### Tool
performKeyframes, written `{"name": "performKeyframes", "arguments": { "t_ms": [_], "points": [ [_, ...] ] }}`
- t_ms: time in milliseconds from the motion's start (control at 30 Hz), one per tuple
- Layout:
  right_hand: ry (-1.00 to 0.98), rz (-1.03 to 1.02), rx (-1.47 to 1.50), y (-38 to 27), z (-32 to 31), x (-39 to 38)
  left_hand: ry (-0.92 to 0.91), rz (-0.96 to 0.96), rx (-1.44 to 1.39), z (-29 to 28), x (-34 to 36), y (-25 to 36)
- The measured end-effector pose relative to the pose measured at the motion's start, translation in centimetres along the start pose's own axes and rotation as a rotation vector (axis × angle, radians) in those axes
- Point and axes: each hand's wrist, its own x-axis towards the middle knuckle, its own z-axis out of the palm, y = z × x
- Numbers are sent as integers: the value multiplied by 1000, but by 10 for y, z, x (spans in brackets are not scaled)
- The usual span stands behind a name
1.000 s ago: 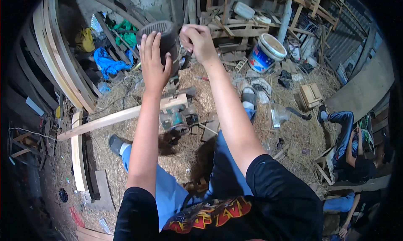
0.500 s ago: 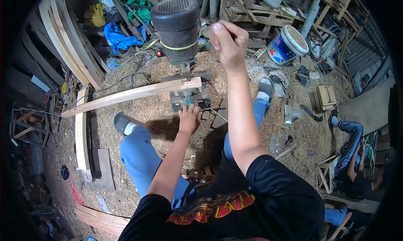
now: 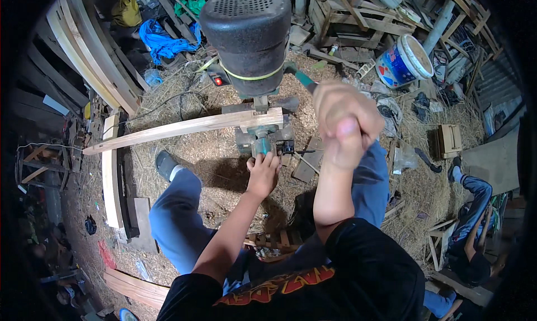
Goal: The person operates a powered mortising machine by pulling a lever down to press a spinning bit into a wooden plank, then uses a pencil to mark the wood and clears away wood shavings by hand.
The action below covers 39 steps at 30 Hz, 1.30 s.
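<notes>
While I monitor the head view, I read the right hand [image 3: 345, 119] right of centre in the frame, closed into a full fist, with the thumb toward the camera. It grips the outer end of a dark-and-green lever [image 3: 305, 79], which runs down and right from the side of the black motor housing [image 3: 249, 47] at upper centre. I read the left hand [image 3: 263, 176] just below centre, partly closed: the fingers are bent over the near end of a teal handle [image 3: 262, 145]. The palm is turned away, so I cannot tell how firmly it presses.

The wooden beam [image 3: 190, 128] extends from the left of the frame to the centre. Its right end sits below the motor housing and just above the teal handle; its left part crosses over a pale board [image 3: 113, 189]. A red switch [image 3: 218, 81] shows at the left of the housing. I locate a blue-and-white bucket [image 3: 396, 66] at upper right, well apart from both hands.
</notes>
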Motion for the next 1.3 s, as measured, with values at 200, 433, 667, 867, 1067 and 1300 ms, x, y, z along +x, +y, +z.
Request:
{"name": "performKeyframes", "arguments": {
  "t_ms": [200, 433, 667, 867, 1067, 1300],
  "points": [
    [-43, -38, -92, -10, 1, -31, 16, 9, -56, -4, 4, 1],
    [-82, -24, -88, -22, -1, -67, -14, 38, -63, -11, 3, -2],
    [-16, -15, -89, -22, 2, -59, 92, 135, -111, -11, 3, -9],
    [129, -5, -65, -6, 9, -73, -22, 116, -232, -11, -8, -27],
    [378, 50, -283, 33, 29, -96, -31, 124, -399, -20, -6, -22],
    [248, 286, -157, 68, 24, 9, 51, 13, -364, -10, -12, -18]
  ]
}}
